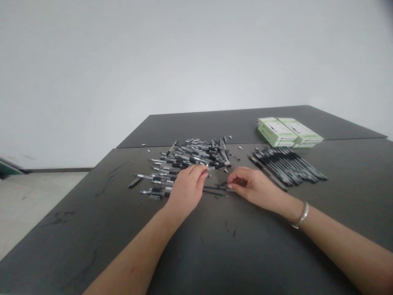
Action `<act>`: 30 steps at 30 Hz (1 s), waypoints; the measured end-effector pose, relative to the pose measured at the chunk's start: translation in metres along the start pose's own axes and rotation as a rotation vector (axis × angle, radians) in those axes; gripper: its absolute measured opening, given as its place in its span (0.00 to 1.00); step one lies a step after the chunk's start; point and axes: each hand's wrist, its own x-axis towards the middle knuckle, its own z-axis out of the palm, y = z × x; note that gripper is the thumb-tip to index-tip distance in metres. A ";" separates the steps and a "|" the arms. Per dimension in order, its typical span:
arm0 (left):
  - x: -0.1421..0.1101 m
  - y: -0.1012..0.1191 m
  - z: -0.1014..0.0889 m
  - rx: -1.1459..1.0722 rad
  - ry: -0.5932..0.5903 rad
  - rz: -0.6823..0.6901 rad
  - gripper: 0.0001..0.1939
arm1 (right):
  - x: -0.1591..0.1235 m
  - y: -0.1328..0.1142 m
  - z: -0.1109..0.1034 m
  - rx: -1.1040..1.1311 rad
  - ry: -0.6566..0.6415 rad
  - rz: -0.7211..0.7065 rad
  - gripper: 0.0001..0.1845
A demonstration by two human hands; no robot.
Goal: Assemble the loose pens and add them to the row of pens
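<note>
Dark table point(245, 241) is carrying pens point(190, 155) toward its left edge; left hand point(188, 184) is pinching a clear pen point(216, 166), right hand point(254, 186) a black bit point(221, 184), maybe joining them, next needing lining-up.

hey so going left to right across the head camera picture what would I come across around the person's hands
Pale floor, loose dark pen piece, left hand, thin pen refill, right hand, silver-coloured bracelet.
</note>
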 end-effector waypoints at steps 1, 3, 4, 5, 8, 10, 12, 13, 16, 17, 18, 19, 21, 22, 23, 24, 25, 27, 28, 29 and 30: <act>0.000 0.000 0.001 -0.010 0.009 -0.007 0.10 | 0.000 0.000 0.001 -0.075 -0.044 -0.009 0.03; 0.000 0.000 0.001 -0.044 0.013 -0.008 0.09 | -0.001 -0.001 0.003 -0.176 -0.093 -0.025 0.04; 0.001 0.001 0.001 -0.065 0.012 -0.003 0.09 | -0.001 -0.001 0.004 -0.212 -0.107 -0.031 0.04; 0.001 0.002 0.000 -0.087 0.012 0.003 0.10 | -0.001 -0.001 0.005 -0.242 -0.118 -0.036 0.05; 0.001 0.004 0.000 -0.135 0.015 0.017 0.09 | -0.001 -0.003 0.006 -0.310 -0.141 -0.043 0.06; 0.001 0.004 0.000 -0.148 0.025 0.018 0.09 | -0.001 -0.004 0.005 -0.345 -0.164 -0.047 0.06; 0.000 0.004 0.000 -0.160 0.035 0.019 0.09 | -0.002 -0.007 0.003 -0.366 -0.194 -0.044 0.05; 0.000 0.004 0.000 -0.168 0.038 0.023 0.09 | -0.002 -0.008 0.003 -0.374 -0.207 -0.040 0.05; 0.000 0.004 0.001 -0.189 0.039 0.039 0.09 | -0.003 -0.010 0.000 -0.396 -0.234 -0.028 0.06; 0.000 0.005 0.001 -0.193 0.040 0.045 0.10 | -0.003 -0.010 -0.001 -0.403 -0.243 -0.025 0.06; -0.001 0.005 0.001 -0.195 0.040 0.050 0.10 | -0.004 -0.010 -0.002 -0.408 -0.252 -0.022 0.06; -0.001 0.005 0.001 -0.196 0.041 0.055 0.10 | -0.004 -0.009 -0.002 -0.415 -0.262 -0.019 0.07; -0.001 0.004 0.001 -0.196 0.036 0.059 0.10 | -0.006 -0.008 -0.002 -0.432 -0.267 -0.013 0.07; -0.001 0.004 0.001 -0.195 0.034 0.059 0.10 | -0.006 -0.008 -0.001 -0.440 -0.262 -0.010 0.07; -0.001 0.003 0.002 -0.194 0.035 0.058 0.10 | -0.007 -0.007 0.000 -0.444 -0.254 -0.008 0.07; -0.002 0.002 0.002 -0.192 0.038 0.056 0.10 | -0.007 -0.007 0.000 -0.443 -0.248 -0.006 0.06; -0.002 0.002 0.003 -0.190 0.041 0.053 0.10 | -0.007 -0.006 0.001 -0.438 -0.240 -0.004 0.06; -0.002 0.000 0.004 -0.183 0.050 0.047 0.10 | -0.006 -0.007 0.000 -0.413 -0.218 0.000 0.05; -0.002 0.000 0.004 -0.180 0.056 0.047 0.10 | -0.005 -0.007 -0.001 -0.395 -0.201 0.004 0.04; -0.002 -0.001 0.004 -0.178 0.065 0.048 0.10 | -0.005 -0.008 -0.003 -0.373 -0.181 0.011 0.04; -0.001 -0.001 0.004 -0.177 0.076 0.048 0.10 | -0.004 -0.008 -0.005 -0.346 -0.160 0.021 0.04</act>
